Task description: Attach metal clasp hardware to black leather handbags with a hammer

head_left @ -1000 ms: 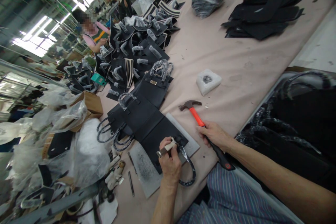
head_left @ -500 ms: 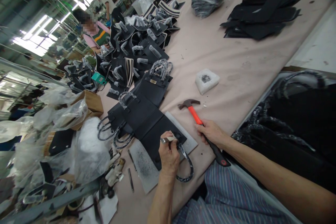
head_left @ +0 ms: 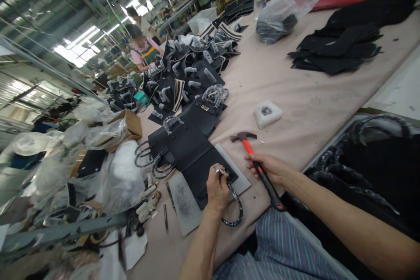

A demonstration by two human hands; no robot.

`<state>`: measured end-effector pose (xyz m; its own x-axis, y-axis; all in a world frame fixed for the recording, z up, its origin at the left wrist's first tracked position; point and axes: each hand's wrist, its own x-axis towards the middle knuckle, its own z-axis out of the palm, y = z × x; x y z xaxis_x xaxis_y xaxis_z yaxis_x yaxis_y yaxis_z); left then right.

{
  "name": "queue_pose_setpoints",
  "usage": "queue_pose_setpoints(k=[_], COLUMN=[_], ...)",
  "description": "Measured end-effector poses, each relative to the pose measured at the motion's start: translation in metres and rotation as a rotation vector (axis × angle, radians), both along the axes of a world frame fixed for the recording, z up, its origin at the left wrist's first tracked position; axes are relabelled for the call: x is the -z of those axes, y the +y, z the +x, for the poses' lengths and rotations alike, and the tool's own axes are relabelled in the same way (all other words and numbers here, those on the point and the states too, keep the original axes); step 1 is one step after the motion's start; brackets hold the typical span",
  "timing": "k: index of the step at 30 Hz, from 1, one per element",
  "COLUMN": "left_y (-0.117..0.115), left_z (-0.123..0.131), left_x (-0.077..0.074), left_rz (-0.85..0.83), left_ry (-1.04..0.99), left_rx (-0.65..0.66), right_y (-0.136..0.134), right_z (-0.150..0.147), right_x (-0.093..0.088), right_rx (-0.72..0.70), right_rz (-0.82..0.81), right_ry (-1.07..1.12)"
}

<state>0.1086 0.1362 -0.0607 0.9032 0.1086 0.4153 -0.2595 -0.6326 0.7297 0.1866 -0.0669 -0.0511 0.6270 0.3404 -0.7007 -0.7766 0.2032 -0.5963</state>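
My right hand (head_left: 267,168) is closed around the handle of a claw hammer (head_left: 248,145) with a dark head and a red and black handle. The hammer head is apart from the work. In my left hand (head_left: 217,189) is a short metal punch (head_left: 218,169), gripped over the near end of a black bag panel (head_left: 200,157). The punch's lower tip is hidden by my fingers. A plastic-wrapped handle (head_left: 236,210) loops out from the panel toward me. Under the panel lies a pale slab (head_left: 241,179), with a second, speckled slab (head_left: 185,205) to its left.
A white block with a dark patch (head_left: 267,113) sits beyond the hammer. Black bag parts (head_left: 193,65) are heaped at the back, and flat black pieces (head_left: 337,48) are stacked far right. A thin metal rod (head_left: 166,218) lies at left. Co-workers (head_left: 144,52) are in the background.
The camera view has turned, so the table's contents sit lower and further right. Both hands keep their holds; the punch has tilted slightly in my left hand.
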Motion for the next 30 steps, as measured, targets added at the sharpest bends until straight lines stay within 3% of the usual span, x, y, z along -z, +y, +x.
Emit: queue_pose_setpoints(k=[4,6,9,12,14,16,19,21,23,27,28,30], left_y=[-0.001,-0.002,-0.002,-0.002,-0.002,-0.002,-0.002,-0.002,-0.002,-0.001,-0.001,-0.001], left_z=[-0.002,-0.003,-0.003,-0.003,-0.003,-0.003,-0.003,-0.004,-0.004,-0.003,-0.003,-0.003], left_x=[0.0,0.001,0.002,0.0,-0.001,-0.001,0.002,0.004,0.006,0.008,0.008,0.007], left_rz=[-0.031,-0.052,-0.087,-0.092,-0.078,-0.06,-0.04,-0.044,-0.058,-0.064,-0.06,-0.05], left_ry=[0.033,0.042,0.051,0.055,0.058,0.062,0.069,0.071,0.07,0.074,0.076,0.074], left_rx=[-0.02,-0.026,-0.019,-0.01,-0.008,-0.011,-0.027,-0.032,-0.022,-0.001,-0.002,-0.011], right_y=[0.006,0.001,-0.016,-0.032,-0.035,-0.033,-0.028,-0.028,-0.03,-0.032,-0.032,-0.034], right_z=[-0.005,-0.01,-0.017,-0.024,-0.031,-0.038,-0.043,-0.042,-0.041,-0.047,-0.049,-0.049], right_x=[-0.009,-0.025,-0.073,-0.132,-0.154,-0.156,-0.143,-0.144,-0.157,-0.175,-0.172,-0.162], right_rx=[-0.066,-0.094,-0.15,-0.198,-0.18,-0.241,-0.54,-0.677,-0.611,-0.119,-0.107,-0.325], right_rz=[-0.172,-0.251,-0.379,-0.613,-0.762,-0.87,-1.05,-1.143,-1.138,-1.055,-1.054,-1.084], right_ry=[-0.082,-0.161,-0.439,-1.013,-1.298,-1.458,-1.514,-1.506,-1.546,-1.633,-1.653,-1.665])
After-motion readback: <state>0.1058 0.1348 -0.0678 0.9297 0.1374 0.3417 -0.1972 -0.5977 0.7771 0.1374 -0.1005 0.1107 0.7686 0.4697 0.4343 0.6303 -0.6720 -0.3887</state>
